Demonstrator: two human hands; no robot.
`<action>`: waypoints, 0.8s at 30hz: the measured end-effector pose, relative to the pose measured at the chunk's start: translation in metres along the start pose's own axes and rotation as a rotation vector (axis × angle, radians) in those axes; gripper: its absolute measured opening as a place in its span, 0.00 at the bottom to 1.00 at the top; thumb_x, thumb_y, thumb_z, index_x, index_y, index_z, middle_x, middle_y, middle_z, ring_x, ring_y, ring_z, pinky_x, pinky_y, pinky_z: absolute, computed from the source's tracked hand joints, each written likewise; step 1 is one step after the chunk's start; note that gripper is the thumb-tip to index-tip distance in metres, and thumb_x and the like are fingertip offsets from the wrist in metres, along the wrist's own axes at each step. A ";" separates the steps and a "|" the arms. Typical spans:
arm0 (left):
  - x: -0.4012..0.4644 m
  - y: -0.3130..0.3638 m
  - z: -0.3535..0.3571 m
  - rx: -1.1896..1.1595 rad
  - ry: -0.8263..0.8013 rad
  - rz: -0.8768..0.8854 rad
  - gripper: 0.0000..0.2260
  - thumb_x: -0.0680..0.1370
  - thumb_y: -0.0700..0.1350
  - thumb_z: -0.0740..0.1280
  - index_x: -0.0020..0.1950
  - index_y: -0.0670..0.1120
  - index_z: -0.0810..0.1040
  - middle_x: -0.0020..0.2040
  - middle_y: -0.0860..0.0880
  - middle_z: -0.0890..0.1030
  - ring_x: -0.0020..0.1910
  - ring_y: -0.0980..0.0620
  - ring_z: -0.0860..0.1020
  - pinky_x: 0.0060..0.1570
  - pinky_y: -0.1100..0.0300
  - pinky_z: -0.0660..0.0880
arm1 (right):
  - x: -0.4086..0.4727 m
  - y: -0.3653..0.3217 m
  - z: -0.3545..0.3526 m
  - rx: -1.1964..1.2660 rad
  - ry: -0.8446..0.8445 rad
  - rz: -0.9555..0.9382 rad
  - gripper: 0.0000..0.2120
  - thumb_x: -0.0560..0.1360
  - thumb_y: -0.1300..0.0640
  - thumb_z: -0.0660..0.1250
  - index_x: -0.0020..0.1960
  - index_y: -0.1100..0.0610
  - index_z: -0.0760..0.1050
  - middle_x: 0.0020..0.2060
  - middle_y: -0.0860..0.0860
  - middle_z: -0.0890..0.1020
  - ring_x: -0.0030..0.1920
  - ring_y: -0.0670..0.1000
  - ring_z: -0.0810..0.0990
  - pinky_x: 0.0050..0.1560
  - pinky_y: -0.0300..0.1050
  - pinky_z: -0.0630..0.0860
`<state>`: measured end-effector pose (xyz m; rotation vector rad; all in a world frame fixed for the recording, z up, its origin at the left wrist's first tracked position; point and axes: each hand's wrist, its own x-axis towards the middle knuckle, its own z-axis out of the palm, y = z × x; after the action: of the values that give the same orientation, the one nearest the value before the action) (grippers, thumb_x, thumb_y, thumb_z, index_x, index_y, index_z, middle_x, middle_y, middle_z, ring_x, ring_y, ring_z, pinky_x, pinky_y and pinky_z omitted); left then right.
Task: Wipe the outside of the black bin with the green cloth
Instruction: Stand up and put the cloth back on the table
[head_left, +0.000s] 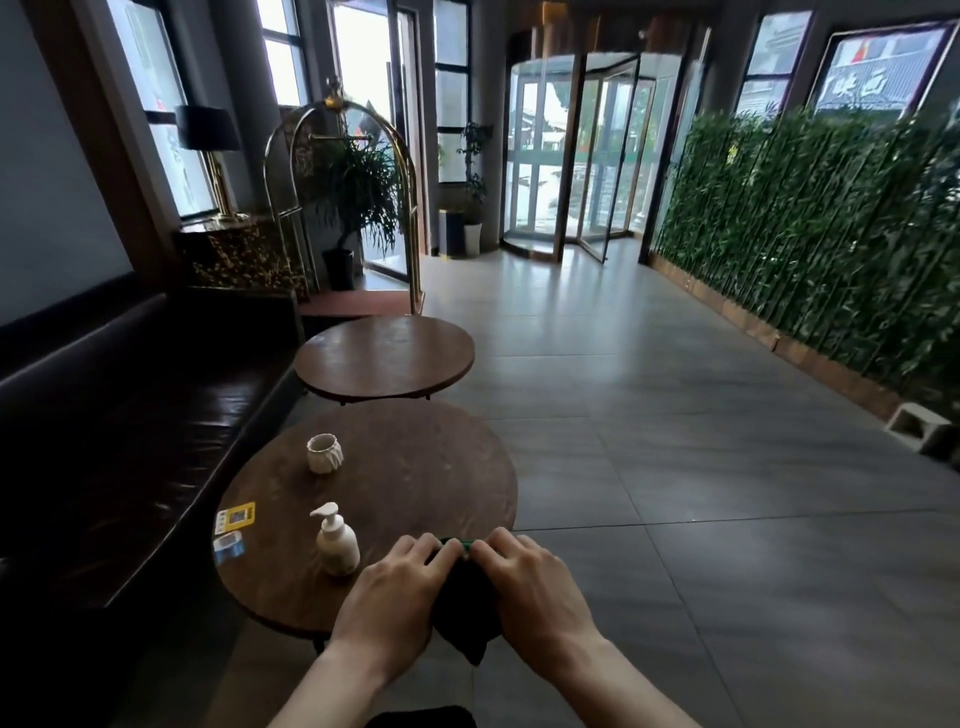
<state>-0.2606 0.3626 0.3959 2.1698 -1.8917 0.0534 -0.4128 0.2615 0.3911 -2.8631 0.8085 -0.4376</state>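
Both my hands grip the green cloth (463, 608) in front of me, above the near edge of a round wooden table (415, 483). My left hand (397, 587) pinches its left top edge and my right hand (530, 582) its right top edge. The cloth looks dark, with a bright green strip between my fingertips, and its lower corner hangs down between my wrists. A dark box-shaped container (451, 233), possibly the black bin, stands far off by the glass doors.
On the near table stand a white pump bottle (336, 540), a white ribbed cup (324, 453) and some cards (236, 517). A second round table (384, 356), a dark sofa (119, 426), a brass luggage cart (343, 208) and a plant wall (831, 234) border the tiled floor.
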 end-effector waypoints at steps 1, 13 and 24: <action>0.005 -0.003 0.002 -0.006 -0.006 -0.001 0.24 0.75 0.40 0.65 0.70 0.55 0.69 0.60 0.56 0.76 0.61 0.52 0.75 0.49 0.56 0.78 | 0.005 0.003 0.001 -0.003 0.001 -0.002 0.12 0.78 0.58 0.65 0.61 0.49 0.73 0.52 0.51 0.78 0.50 0.56 0.80 0.41 0.53 0.78; 0.084 -0.098 0.034 -0.087 -0.012 -0.010 0.23 0.74 0.49 0.54 0.70 0.54 0.68 0.61 0.54 0.75 0.62 0.50 0.73 0.51 0.53 0.78 | 0.116 0.021 0.049 -0.047 -0.050 0.004 0.19 0.78 0.59 0.63 0.67 0.47 0.72 0.56 0.48 0.78 0.54 0.55 0.78 0.49 0.52 0.79; 0.184 -0.191 0.074 -0.086 -0.096 -0.028 0.24 0.78 0.41 0.60 0.73 0.54 0.65 0.63 0.54 0.74 0.64 0.50 0.72 0.52 0.52 0.77 | 0.229 0.049 0.099 -0.037 -0.140 0.107 0.16 0.79 0.58 0.62 0.66 0.48 0.71 0.57 0.48 0.75 0.55 0.53 0.77 0.51 0.51 0.78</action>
<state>-0.0572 0.1909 0.3283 2.1768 -1.8765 -0.1371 -0.2196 0.1037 0.3417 -2.8282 0.9473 -0.2083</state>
